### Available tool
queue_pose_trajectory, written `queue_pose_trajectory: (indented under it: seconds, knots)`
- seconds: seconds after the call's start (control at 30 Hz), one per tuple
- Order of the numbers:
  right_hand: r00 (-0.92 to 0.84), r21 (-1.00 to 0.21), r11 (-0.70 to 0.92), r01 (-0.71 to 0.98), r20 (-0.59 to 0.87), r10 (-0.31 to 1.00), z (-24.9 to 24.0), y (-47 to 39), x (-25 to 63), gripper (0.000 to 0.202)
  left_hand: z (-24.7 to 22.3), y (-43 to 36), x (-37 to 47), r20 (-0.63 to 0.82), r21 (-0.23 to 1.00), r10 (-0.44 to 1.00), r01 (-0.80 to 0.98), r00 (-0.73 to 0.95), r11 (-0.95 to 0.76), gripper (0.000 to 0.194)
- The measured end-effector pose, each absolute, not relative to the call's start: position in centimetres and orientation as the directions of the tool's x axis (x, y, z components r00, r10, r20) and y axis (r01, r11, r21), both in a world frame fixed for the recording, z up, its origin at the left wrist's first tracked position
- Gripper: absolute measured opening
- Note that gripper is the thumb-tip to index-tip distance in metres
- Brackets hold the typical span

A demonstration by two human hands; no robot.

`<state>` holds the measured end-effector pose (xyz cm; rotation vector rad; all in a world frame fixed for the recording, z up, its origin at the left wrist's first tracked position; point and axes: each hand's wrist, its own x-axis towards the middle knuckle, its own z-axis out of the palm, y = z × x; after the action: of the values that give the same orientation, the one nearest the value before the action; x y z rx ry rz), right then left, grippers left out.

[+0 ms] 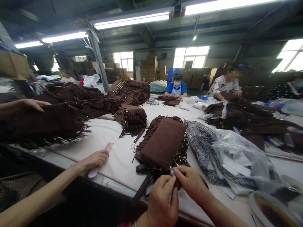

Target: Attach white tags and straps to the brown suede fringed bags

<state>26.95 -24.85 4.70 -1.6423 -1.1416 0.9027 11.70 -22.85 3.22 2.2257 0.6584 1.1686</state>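
In front of me a brown fringed bag (164,142) lies on the table with its flat side up and gold hardware along its right edge. At its near corner, my left hand (163,198) is closed in a pinch on a small shiny greyish piece (172,172). The fingertips of my right hand (193,183) pinch at the same piece from the right. Its kind is too small to make out, and the fingers partly cover it. A dark strap (143,187) hangs from the bag over the table's front edge, left of my hands.
On the left, a co-worker's hand (98,160) holds a pink comb (110,146); their other hand rests on a fringed bag (52,123). Brown bags are heaped behind. To my right lie speckled cloth (201,145), a clear plastic bag (239,154) and a round tub (272,208). Several people sit across.
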Motion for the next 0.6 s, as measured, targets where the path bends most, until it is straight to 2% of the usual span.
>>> queue_pose_trajectory:
  seconds: [0.07,0.13,0.17,0.23,0.47,0.6]
  knots:
    - [0.291,-0.947,-0.167,0.276,-0.084,0.953,4.8,-24.9,26.7,0.041,3.4,-22.8,11.5,0.345,0.892,0.81,0.102,0.475,-0.44,0.024]
    - [0.284,-0.944,-0.185,0.274,-0.104,0.953,4.8,-24.9,26.4,0.04,3.4,-22.6,11.6,0.105,0.985,0.896,0.081,0.431,-0.155,0.029]
    - [0.286,-0.94,-0.19,0.282,-0.107,0.952,4.8,-24.9,26.3,0.039,3.4,-22.5,11.8,0.038,0.993,0.91,0.088,0.412,-0.081,0.032]
    - [0.293,-0.931,-0.19,0.312,-0.096,0.951,4.9,-24.8,26.0,0.038,3.4,-22.3,12.3,0.009,0.989,0.927,0.132,0.375,-0.063,0.035]
    - [0.267,-0.876,-0.103,0.471,0.031,0.963,5.6,-24.9,25.2,0.037,3.8,-22.0,12.8,0.108,0.942,0.941,0.27,0.32,-0.199,0.036]
    - [0.191,-0.703,0.025,0.711,0.226,0.955,5.8,-25.1,25.2,0.035,4.4,-21.8,12.5,0.068,0.956,0.924,0.241,0.376,-0.168,0.036]
